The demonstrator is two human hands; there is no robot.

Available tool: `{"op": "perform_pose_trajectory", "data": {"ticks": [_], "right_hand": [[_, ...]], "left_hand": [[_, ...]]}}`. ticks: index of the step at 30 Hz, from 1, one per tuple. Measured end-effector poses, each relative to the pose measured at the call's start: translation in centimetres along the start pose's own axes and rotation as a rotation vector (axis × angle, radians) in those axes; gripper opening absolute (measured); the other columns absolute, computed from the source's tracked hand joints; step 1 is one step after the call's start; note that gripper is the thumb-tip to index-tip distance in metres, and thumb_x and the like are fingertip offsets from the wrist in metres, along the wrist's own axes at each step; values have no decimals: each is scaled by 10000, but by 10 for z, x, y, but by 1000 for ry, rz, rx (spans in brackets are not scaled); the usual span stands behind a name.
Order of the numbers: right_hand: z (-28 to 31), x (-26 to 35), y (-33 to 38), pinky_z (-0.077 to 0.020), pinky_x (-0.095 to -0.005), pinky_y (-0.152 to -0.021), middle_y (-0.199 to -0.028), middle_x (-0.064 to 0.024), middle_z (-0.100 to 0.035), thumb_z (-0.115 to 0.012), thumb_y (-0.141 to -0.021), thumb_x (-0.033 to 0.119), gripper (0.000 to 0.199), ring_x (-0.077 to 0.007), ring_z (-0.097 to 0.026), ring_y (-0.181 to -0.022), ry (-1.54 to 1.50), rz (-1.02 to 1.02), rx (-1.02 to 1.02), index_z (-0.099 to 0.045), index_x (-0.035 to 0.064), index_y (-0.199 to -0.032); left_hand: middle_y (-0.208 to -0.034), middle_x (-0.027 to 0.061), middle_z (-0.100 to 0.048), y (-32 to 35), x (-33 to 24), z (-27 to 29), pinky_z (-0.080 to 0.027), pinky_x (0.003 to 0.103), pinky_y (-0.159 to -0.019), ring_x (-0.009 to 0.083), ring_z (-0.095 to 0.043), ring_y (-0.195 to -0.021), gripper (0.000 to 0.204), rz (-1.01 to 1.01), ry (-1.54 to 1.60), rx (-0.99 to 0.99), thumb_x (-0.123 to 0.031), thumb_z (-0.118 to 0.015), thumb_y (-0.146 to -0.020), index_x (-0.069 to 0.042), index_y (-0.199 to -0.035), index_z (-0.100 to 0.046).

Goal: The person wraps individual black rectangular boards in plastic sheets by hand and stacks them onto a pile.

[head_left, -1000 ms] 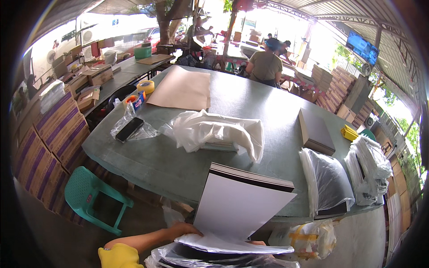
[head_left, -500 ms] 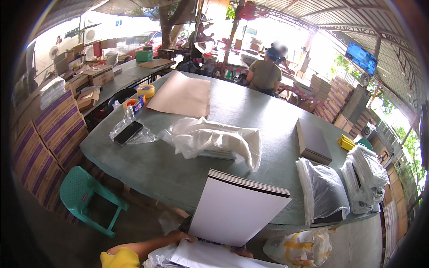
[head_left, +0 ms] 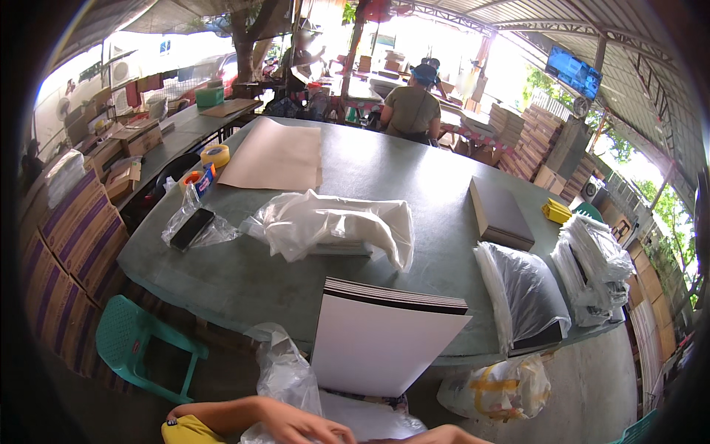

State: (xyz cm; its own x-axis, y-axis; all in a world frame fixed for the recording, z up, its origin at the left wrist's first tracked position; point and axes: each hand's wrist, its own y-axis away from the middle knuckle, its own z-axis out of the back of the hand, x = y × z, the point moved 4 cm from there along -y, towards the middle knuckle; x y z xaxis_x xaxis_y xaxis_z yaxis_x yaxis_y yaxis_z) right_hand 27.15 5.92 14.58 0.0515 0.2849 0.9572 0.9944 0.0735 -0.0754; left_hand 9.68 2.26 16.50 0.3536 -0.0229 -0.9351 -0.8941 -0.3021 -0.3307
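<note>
My left hand point(head_left: 299, 424) is at the lower edge over crumpled clear plastic point(head_left: 285, 374). Its fingers bend down close together, with their tips cut off by the frame, so what they grip is hidden. Only the back of my right hand point(head_left: 438, 435) shows at the bottom; its fingers are out of sight. Between and beyond the hands lies a white sheet point(head_left: 362, 416), partly covered by plastic. Just past it, a stack of white-faced boards with dark edges point(head_left: 388, 340) stands on edge, leaning back by the table's near side.
On the green-grey table point(head_left: 414, 177) are a plastic-draped stack point(head_left: 340, 222), brown paper point(head_left: 274, 155), a phone point(head_left: 192, 229), tape rolls point(head_left: 215, 155), dark boards point(head_left: 499, 211) and bagged boards point(head_left: 525, 296). A teal stool point(head_left: 140, 340) and cartons point(head_left: 81, 214) stand left. A person point(head_left: 412, 111) sits beyond.
My left hand has moved from the white sheet's far edge back toward me, and both hands are now low in the frame. Clear plastic now rises beside the white boards. The view has shifted slightly.
</note>
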Motion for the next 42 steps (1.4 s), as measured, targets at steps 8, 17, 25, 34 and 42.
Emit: {"op": "perform_pose_trajectory", "data": {"ticks": [8, 17, 25, 34, 42], "right_hand": [[82, -183, 25, -132, -339, -1007, -1335, -170, -156, -306, -855, 443, 585, -254, -172, -1233, 587, -678, -17, -215, 56, -1284], [126, -38, -43, -420, -233, -723, -909, -40, -564, -544, -802, 156, 222, -106, -502, -890, 266, 102, -555, -537, 11, -970], [98, 14, -40, -401, -183, -597, -770, 32, -565, -607, -761, 126, 124, -28, -485, -689, 168, 136, -750, -597, 24, -831], [108, 39, -9, -427, -256, -683, -958, -66, -558, -718, -631, 214, 358, -144, -505, -903, 552, 145, -857, -573, 25, -898], [112, 46, -28, -409, -207, -584, -673, -33, -579, -645, -705, 68, 107, -102, -538, -636, 652, 169, -854, -572, -11, -707]], "left_hand": [[-961, 178, -547, 85, 224, 67, -407, 351, -774, 289, -519, -880, 335, 882, -680, -376, -290, -440, -827, -65, -1062, -522], [-961, 128, -517, -45, -18, 96, -399, 326, -773, 231, -509, -899, 313, -20, -772, -970, -221, -509, -807, -30, -1053, -481], [-699, -20, -535, -1, -11, 99, -398, 182, -648, 42, -484, -696, 24, 16, -407, -1340, -37, -551, -761, -19, -745, -546], [-741, 10, -554, 24, -27, 101, -432, 186, -675, 56, -513, -716, 50, 9, -512, -1339, -5, -559, -767, 19, -783, -519], [-759, 48, -567, 25, -21, 105, -446, 216, -658, 88, -541, -725, 65, 73, -619, -1360, 3, -580, -740, 31, -781, -539]]}}
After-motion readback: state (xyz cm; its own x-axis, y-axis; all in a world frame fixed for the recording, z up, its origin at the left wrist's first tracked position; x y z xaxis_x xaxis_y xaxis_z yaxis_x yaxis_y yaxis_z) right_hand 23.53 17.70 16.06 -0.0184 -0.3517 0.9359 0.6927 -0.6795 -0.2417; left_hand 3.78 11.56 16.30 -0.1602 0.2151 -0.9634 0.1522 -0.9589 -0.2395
